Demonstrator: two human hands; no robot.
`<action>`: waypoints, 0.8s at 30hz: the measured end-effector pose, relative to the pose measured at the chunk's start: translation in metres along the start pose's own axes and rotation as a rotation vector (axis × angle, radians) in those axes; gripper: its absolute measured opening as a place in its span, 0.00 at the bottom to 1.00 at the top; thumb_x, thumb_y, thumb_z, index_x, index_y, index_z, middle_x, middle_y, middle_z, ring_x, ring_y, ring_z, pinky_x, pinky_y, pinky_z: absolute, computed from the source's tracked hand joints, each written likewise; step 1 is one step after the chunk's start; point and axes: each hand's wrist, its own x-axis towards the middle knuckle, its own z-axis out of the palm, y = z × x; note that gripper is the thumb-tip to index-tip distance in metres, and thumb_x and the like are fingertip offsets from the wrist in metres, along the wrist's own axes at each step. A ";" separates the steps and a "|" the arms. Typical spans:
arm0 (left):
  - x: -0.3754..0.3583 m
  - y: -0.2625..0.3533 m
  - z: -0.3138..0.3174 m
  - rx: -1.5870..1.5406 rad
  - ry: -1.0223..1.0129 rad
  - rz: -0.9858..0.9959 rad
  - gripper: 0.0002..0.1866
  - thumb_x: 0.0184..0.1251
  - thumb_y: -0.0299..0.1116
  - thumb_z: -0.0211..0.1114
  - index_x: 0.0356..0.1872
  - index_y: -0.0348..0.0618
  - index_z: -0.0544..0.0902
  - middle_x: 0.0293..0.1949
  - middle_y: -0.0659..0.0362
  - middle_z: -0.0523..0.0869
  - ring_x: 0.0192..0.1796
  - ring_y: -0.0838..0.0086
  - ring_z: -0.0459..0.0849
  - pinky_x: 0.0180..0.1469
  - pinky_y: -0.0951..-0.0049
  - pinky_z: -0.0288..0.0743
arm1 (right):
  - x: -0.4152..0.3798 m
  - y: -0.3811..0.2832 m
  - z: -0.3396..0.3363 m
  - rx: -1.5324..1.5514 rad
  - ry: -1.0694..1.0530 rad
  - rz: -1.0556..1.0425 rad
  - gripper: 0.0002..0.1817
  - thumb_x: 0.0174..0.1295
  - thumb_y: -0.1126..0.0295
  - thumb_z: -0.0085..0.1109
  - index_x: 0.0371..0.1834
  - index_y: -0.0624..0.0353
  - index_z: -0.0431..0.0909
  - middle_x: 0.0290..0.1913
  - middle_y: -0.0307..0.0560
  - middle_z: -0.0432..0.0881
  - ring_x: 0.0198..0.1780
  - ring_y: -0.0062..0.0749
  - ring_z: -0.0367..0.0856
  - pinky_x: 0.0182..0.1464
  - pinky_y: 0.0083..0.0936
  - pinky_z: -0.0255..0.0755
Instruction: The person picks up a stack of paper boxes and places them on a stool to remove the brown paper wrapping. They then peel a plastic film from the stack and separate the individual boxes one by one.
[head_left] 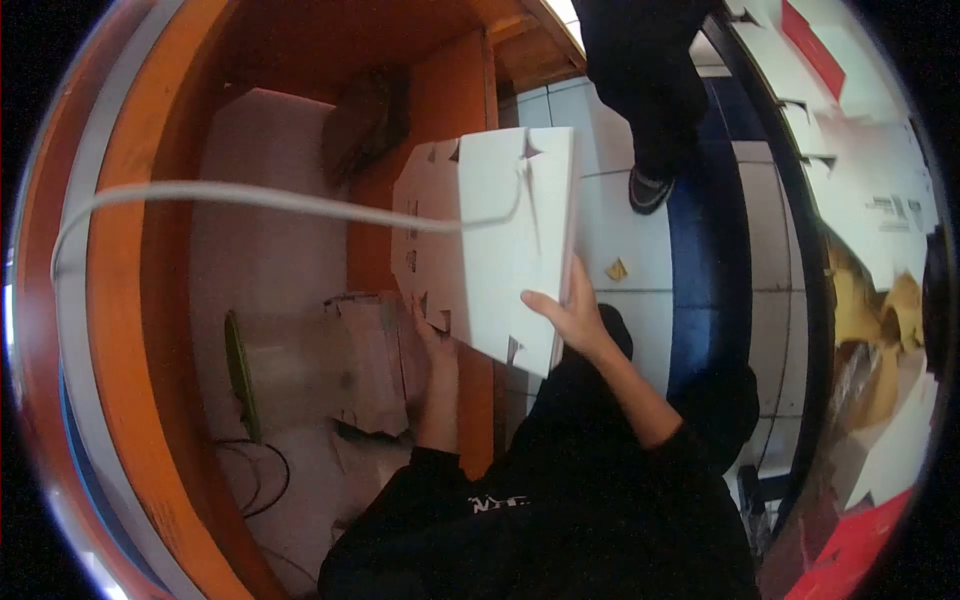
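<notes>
Between my two hands stands a stack of white flat cardboard sheets (505, 260), folded or cut with small notches and with dark print on its left part. My right hand (578, 318) grips its right edge, thumb on the front face and the other fingers partly hidden behind. At the lower left edge, my left hand (437, 345) supports the stack, with some fingers hidden by the cardboard. A pale cord (300, 205) crosses the view in front of the stack's upper part.
An orange wooden desk frame (165, 250) encloses a space at left, holding a cardboard box (370, 360), a green-edged object (238, 370) and a dark cable (285, 470). Another person's leg (650, 90) stands on the tiled floor (630, 240). More printed white cardboard (870, 190) lies at right.
</notes>
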 end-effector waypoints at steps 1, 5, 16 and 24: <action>-0.005 -0.001 0.002 -0.139 0.058 -0.125 0.32 0.67 0.49 0.60 0.65 0.41 0.66 0.63 0.52 0.69 0.66 0.61 0.67 0.64 0.55 0.67 | 0.008 0.020 0.000 0.037 -0.032 0.008 0.34 0.56 0.71 0.64 0.63 0.71 0.59 0.55 0.60 0.74 0.55 0.40 0.77 0.57 0.35 0.72; -0.067 -0.032 -0.020 -0.126 0.001 -0.342 0.29 0.68 0.48 0.61 0.64 0.44 0.66 0.62 0.51 0.69 0.65 0.59 0.68 0.66 0.52 0.66 | 0.032 0.083 0.004 0.197 -0.071 0.220 0.36 0.55 0.72 0.65 0.64 0.69 0.58 0.55 0.61 0.75 0.56 0.40 0.77 0.59 0.35 0.71; -0.120 -0.046 -0.037 -0.181 0.024 -0.504 0.27 0.68 0.35 0.61 0.63 0.43 0.60 0.60 0.49 0.60 0.65 0.51 0.67 0.68 0.47 0.67 | 0.048 0.137 0.074 -0.092 -0.085 0.093 0.40 0.54 0.63 0.68 0.63 0.72 0.55 0.58 0.68 0.73 0.60 0.56 0.73 0.63 0.41 0.66; -0.102 -0.142 -0.129 0.636 -0.023 -0.264 0.33 0.65 0.34 0.64 0.67 0.43 0.57 0.61 0.52 0.64 0.64 0.61 0.67 0.67 0.58 0.64 | 0.069 0.223 0.181 -0.249 -0.132 0.202 0.47 0.58 0.60 0.66 0.68 0.73 0.44 0.57 0.68 0.73 0.58 0.57 0.74 0.63 0.41 0.66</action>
